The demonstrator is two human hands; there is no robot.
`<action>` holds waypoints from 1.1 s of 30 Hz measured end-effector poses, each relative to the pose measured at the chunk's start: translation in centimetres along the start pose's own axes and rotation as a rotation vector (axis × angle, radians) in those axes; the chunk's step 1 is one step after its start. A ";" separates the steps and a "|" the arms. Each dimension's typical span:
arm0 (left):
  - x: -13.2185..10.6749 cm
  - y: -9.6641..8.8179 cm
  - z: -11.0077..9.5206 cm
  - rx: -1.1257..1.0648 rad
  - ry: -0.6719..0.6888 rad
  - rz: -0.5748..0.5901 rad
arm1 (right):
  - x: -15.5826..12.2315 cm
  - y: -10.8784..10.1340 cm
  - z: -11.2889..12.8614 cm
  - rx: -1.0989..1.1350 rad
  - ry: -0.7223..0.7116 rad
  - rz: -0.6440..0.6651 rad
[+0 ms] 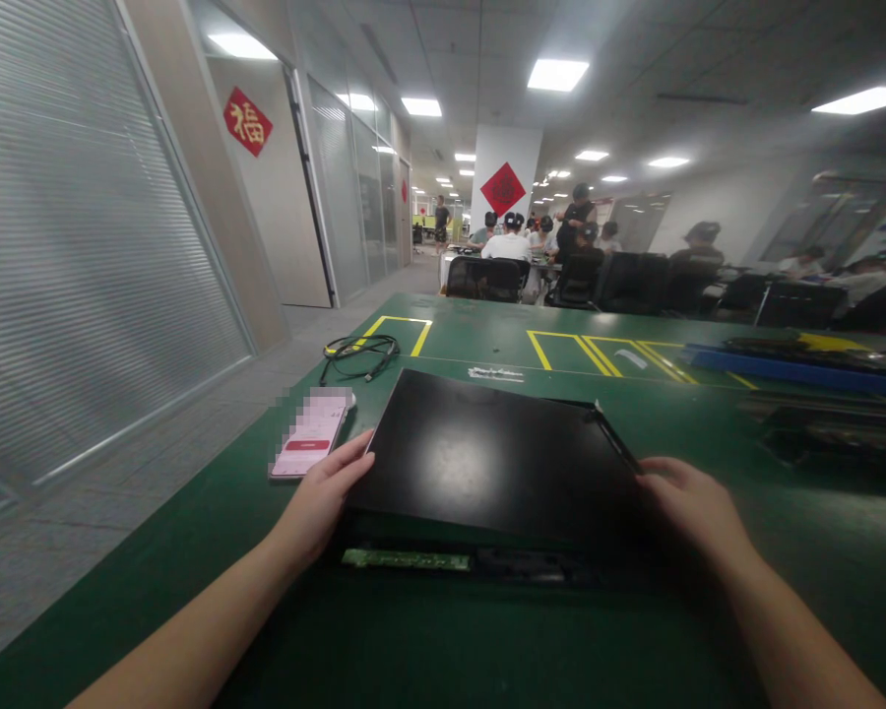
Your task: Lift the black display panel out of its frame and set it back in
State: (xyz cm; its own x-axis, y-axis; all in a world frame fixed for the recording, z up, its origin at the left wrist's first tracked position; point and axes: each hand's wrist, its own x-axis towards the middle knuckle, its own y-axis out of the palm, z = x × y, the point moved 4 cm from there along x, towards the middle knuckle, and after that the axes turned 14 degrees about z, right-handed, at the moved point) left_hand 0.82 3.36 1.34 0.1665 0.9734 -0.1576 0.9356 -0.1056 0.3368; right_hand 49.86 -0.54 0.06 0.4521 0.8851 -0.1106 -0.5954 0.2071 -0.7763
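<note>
A flat, dark, glossy screen panel is tilted above the green table, with a ceiling light mirrored in its middle. My left hand grips its left edge, thumb and fingers closed on it. At the right side, my right hand has its fingers closed on the edge, partly in shadow. Below the panel's near edge shows a narrow green circuit board in a dark strip. A thin black frame piece runs along the panel's right corner; whether it is joined to the panel I cannot tell.
On the green table, a phone lies beside my left hand, and a coiled black cable behind it. Yellow tape marks cross the far side. A blue tray and dark parts lie right. Several people sit beyond.
</note>
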 end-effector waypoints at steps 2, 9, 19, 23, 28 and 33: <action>0.1 -0.4 -0.1 0.081 0.047 0.022 | 0.0 0.0 0.0 0.003 0.006 0.003; 0.6 -1.9 -0.1 0.416 0.111 -0.043 | 0.4 0.1 -0.4 -0.006 -0.002 0.009; 2.2 -3.7 1.5 0.991 0.137 0.064 | 0.2 0.0 -0.2 0.001 0.019 0.012; 2.1 -3.5 1.3 1.161 0.179 0.074 | 0.0 -0.1 0.1 -0.006 0.018 0.009; 2.3 -3.4 1.5 1.259 0.197 0.087 | -0.2 -0.2 0.4 -0.009 0.016 0.015; 2.4 -3.2 1.8 1.288 0.182 0.095 | -0.5 -0.2 0.5 -0.008 0.012 0.025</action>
State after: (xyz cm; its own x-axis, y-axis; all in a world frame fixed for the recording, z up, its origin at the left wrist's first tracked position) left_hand -1.21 5.67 -1.78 0.2988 0.9541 -0.0208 0.5638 -0.1941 -0.8028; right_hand 49.42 -0.78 0.60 0.4456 0.8846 -0.1373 -0.6012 0.1821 -0.7780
